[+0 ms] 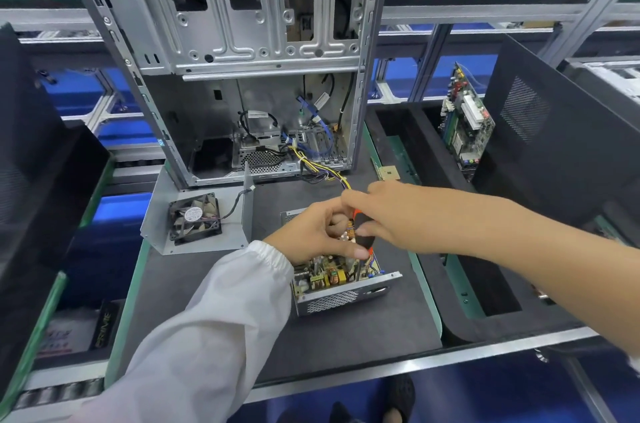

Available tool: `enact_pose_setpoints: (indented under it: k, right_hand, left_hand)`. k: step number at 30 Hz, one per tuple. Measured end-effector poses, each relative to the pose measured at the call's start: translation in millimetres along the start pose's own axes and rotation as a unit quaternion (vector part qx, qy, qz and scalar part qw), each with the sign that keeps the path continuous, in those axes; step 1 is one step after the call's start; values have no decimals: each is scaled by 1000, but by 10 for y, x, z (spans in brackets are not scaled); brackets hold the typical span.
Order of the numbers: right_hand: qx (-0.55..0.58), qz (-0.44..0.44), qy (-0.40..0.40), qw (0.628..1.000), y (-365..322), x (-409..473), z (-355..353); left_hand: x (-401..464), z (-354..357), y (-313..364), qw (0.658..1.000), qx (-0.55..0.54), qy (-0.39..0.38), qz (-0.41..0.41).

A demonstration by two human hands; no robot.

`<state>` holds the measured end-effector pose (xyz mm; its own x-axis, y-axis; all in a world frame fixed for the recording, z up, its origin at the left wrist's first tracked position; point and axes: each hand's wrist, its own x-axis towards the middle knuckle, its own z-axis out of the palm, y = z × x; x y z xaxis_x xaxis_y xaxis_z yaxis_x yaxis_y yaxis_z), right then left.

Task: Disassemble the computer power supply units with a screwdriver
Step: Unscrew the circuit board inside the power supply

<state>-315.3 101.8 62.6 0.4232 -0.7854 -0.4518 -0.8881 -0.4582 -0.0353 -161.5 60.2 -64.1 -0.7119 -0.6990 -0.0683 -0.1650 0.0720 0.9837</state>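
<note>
An opened power supply unit point(341, 296) lies on the dark mat, its circuit board with coils and capacitors exposed. My right hand point(384, 215) grips a black and orange screwdriver point(362, 232) that points down into the unit. My left hand point(311, 232) reaches in from the left over the board, fingers curled at the screwdriver's shaft; what they pinch is hidden. The unit's lid point(194, 215), with a black fan point(194, 222) fixed to it, lies to the left. Yellow and black wires point(322, 170) run from the unit toward the computer case.
An empty grey computer case point(225, 52) stands upright at the back of the mat. A circuit board point(465, 121) leans in a black bin on the right, next to a black side panel point(554, 142). A small square chip point(389, 173) lies near the mat's right edge.
</note>
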Motion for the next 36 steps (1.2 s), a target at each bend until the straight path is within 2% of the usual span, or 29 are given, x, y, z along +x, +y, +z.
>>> enact_pose_setpoints:
  k: [3, 8, 13, 18, 22, 27, 30, 33, 34, 36]
  right_hand:
    - [47, -5, -19, 999, 81, -40, -36]
    - [134, -22, 60, 989, 305, -149, -162]
    - [260, -19, 117, 958, 567, -195, -237]
    - [345, -35, 170, 922, 674, -166, -242]
    - [360, -34, 184, 914, 690, -118, -227]
    - [367, -41, 184, 911, 680, -72, -214]
    - [363, -41, 186, 912, 669, -38, -216]
    - [343, -32, 200, 917, 685, -38, -226]
    - [330, -27, 208, 920, 690, -35, -230]
    - [300, -16, 236, 924, 698, -38, -243]
  left_hand:
    - [-127, -153, -60, 1000, 2, 16, -27]
    - [-248, -236, -142, 987, -55, 79, -127]
    - [-262, -184, -171, 971, -100, 117, -183]
    - [-269, -138, -193, 951, -159, 116, -239]
    - [-307, -169, -227, 934, -275, 87, -213]
    - [-397, -192, -318, 929, -335, 36, -154]
    - [-428, -192, -373, 917, -366, 52, -149]
    - [-441, -190, -363, 930, -316, 101, -160]
    - [-443, -195, -343, 948, -247, 115, -161]
    - [-416, -184, -250, 982, -10, 133, -133]
